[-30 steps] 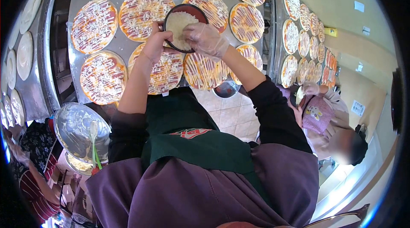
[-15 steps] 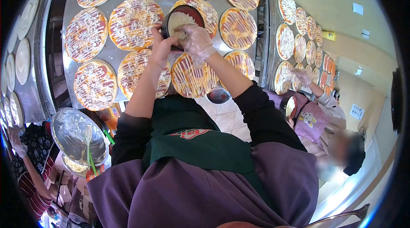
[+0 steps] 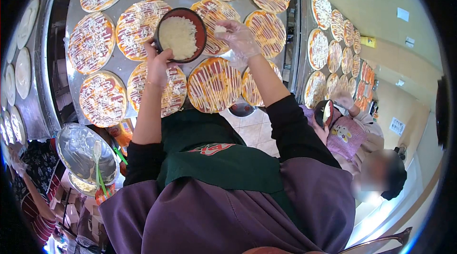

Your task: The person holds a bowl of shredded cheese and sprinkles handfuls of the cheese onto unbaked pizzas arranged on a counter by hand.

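Observation:
My left hand [image 3: 158, 66] grips the near left rim of a dark bowl [image 3: 200, 25] with a reddish inside. White grated cheese [image 3: 177, 37] fills much of that bowl, which is tipped toward me. To its right, my right hand [image 3: 242, 43], in a clear plastic glove, pinches a small clump of grated cheese [image 3: 220, 29]. That hand hovers over the right side of a pizza [image 3: 215, 10] streaked with red and pale sauce. Below the bowl lies another sauce-striped pizza [image 3: 214, 85].
Several pizzas cover the metal table [image 3: 121, 11]; those on the left carry cheese. A second table with pizzas [image 3: 318, 48] stands right, beside a co-worker [image 3: 350, 135] holding a bowl. Plain dough rounds [image 3: 23, 73] lie far left. A metal bowl [image 3: 78, 147] with a spatula sits lower left.
My right hand has come out of the bowl and moved right with a pinch of cheese. My left hand has shifted the bowl left. The co-worker's gloved hand has lowered toward their bowl.

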Available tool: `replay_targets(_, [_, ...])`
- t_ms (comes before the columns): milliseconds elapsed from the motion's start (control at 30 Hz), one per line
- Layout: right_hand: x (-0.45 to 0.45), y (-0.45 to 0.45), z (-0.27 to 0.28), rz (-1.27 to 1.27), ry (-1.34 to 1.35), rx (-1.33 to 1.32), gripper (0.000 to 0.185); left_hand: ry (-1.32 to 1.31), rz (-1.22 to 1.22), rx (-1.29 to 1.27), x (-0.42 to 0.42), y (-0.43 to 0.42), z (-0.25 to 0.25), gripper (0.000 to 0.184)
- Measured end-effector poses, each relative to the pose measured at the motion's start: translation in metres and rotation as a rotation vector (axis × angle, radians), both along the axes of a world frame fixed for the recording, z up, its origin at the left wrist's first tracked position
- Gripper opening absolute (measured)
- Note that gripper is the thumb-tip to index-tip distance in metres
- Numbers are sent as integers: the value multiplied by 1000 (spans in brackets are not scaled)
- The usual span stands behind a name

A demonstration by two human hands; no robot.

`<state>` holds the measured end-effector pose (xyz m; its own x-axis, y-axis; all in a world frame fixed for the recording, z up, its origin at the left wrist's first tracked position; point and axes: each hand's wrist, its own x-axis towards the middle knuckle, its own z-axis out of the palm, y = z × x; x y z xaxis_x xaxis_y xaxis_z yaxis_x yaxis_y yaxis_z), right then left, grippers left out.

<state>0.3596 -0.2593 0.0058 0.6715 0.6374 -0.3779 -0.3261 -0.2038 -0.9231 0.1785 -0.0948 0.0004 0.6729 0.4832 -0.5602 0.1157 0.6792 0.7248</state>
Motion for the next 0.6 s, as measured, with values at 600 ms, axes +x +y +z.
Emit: replay_targets(600, [35, 36, -22, 267, -718, -625, 23, -108, 174, -41, -47, 24, 7, 50])
